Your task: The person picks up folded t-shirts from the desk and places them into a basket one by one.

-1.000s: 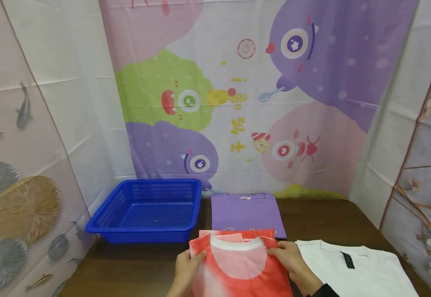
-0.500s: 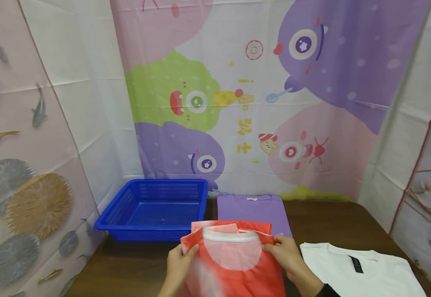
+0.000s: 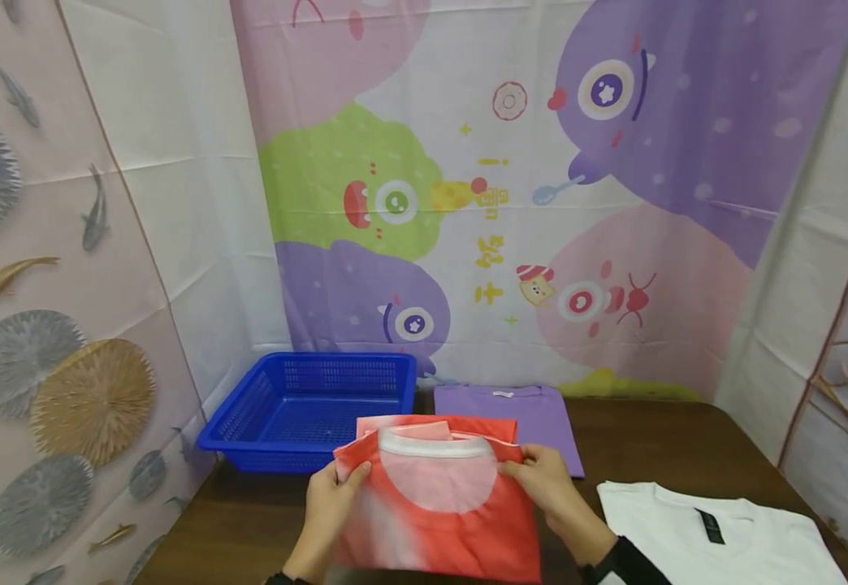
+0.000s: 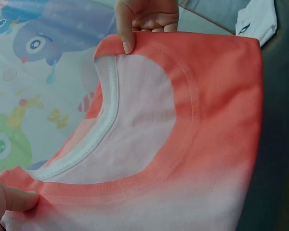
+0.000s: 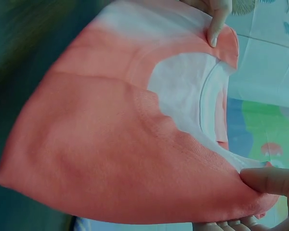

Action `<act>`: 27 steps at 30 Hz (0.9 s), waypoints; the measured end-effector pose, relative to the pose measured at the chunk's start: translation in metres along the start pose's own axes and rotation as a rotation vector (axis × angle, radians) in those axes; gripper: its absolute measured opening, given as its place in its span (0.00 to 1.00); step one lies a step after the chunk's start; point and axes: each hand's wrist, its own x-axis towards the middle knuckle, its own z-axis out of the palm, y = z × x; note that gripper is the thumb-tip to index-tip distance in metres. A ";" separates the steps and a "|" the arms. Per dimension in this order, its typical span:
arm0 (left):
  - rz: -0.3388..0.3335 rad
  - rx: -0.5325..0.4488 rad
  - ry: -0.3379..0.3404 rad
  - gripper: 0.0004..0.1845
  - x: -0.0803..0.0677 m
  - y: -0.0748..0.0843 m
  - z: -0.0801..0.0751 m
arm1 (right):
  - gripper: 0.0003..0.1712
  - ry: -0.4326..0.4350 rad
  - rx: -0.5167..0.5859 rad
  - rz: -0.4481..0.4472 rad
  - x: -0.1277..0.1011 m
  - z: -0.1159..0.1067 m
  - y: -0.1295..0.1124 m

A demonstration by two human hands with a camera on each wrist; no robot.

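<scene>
A folded orange-and-white T-shirt [image 3: 439, 508] with a white collar is held up off the brown table [image 3: 248, 520]. My left hand [image 3: 330, 494] pinches its left shoulder and my right hand [image 3: 541, 481] pinches its right shoulder. In the left wrist view the shirt [image 4: 183, 134] fills the frame, with my right hand [image 4: 147, 19] at its far corner. In the right wrist view the shirt [image 5: 115, 144] hangs between my right hand [image 5: 267, 185] and my left hand [image 5: 214, 19].
A blue plastic basket [image 3: 307, 410] stands at the back left of the table. A folded purple shirt [image 3: 512, 414] lies behind the held one. A folded white shirt [image 3: 716, 536] lies at the front right. Printed cloth walls enclose the table.
Both hands have carried the orange shirt to the left, toward the blue basket, and lifted it a little. The purple and white shirts have not moved.
</scene>
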 end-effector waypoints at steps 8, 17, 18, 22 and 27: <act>-0.010 0.019 0.009 0.14 0.014 0.002 -0.018 | 0.10 -0.003 -0.014 -0.034 0.006 0.015 -0.015; -0.004 0.060 0.072 0.15 0.030 0.002 -0.042 | 0.12 -0.023 -0.018 -0.029 0.016 0.038 -0.036; 0.000 0.062 0.071 0.15 0.032 0.002 -0.044 | 0.12 -0.024 -0.019 -0.030 0.018 0.040 -0.038; 0.006 0.085 0.080 0.17 0.039 0.003 -0.053 | 0.13 -0.025 -0.029 -0.032 0.021 0.048 -0.046; -0.004 0.097 0.095 0.17 0.048 0.006 -0.064 | 0.13 -0.020 -0.046 -0.061 0.025 0.057 -0.057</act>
